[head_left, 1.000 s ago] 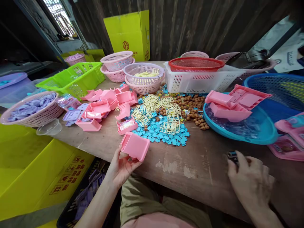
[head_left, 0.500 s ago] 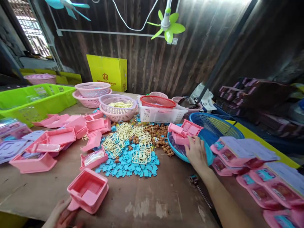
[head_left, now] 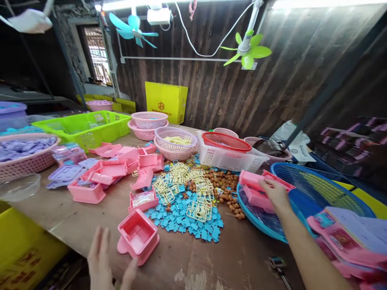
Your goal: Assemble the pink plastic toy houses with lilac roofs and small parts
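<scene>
My left hand [head_left: 104, 257] is open near the table's front edge, fingers raised and thumb apart, with nothing in it. Just beyond its thumb a pink open-topped plastic box [head_left: 137, 233] stands on the table; I cannot tell whether the thumb touches it. Over on the right, my right hand [head_left: 276, 195] reaches over a round blue basket [head_left: 256, 223]. Its fingers are closed on a pink plastic part [head_left: 251, 179] on top of other pink pieces there. Fingertips are partly hidden behind that part.
Blue plastic tiles [head_left: 187, 219], cream part frames [head_left: 199, 209] and brown pieces [head_left: 237, 207] lie mid-table. Pink casings [head_left: 113, 167] are heaped left. Assembled pink-and-lilac toys [head_left: 347, 237] and a metal tool [head_left: 279, 268] are on the right. Baskets [head_left: 175, 151] line the back.
My left hand has let go of the pink box and opened beside it. My right hand stays at the pink parts in the blue basket. The view has swung left.
</scene>
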A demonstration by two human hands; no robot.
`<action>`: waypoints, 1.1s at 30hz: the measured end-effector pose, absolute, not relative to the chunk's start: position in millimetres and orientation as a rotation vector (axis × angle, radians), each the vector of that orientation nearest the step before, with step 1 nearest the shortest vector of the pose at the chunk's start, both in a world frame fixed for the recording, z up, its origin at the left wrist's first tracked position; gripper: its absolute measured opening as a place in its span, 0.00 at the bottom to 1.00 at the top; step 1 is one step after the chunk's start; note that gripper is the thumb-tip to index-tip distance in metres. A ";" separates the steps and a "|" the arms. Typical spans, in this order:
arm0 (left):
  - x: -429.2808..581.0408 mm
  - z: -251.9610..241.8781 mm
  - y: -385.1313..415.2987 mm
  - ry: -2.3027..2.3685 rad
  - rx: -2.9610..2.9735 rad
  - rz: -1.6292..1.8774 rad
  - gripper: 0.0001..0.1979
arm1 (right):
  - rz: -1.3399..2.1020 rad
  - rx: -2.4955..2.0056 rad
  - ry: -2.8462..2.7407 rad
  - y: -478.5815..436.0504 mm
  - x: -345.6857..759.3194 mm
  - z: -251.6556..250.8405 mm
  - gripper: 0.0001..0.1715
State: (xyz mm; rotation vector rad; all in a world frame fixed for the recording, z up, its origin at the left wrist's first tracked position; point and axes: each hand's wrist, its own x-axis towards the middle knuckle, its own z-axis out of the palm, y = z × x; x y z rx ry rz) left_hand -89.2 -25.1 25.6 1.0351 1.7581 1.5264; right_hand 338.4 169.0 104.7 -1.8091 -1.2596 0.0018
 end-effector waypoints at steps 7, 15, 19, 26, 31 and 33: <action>-19.1 63.6 15.4 1.323 2.266 1.401 0.38 | 0.103 -1.399 -1.660 91.2 245.6 145.5 0.17; -3.5 94.4 30.3 0.719 2.175 1.164 0.06 | 0.212 -1.109 -1.765 38.2 171.3 114.1 0.09; -13.2 95.7 29.5 0.700 2.180 1.190 0.10 | 0.792 -1.156 -1.332 41.6 154.0 91.0 0.28; -30.6 98.9 41.4 0.618 2.239 1.138 0.10 | 1.577 -0.893 -1.131 40.4 140.1 80.2 0.47; -81.3 94.4 109.0 1.408 2.119 1.082 0.23 | 1.209 -1.078 -1.303 48.4 171.3 83.1 0.52; -111.4 85.4 140.8 1.836 1.964 0.978 0.19 | 1.155 -1.118 -1.330 44.8 183.9 82.4 0.53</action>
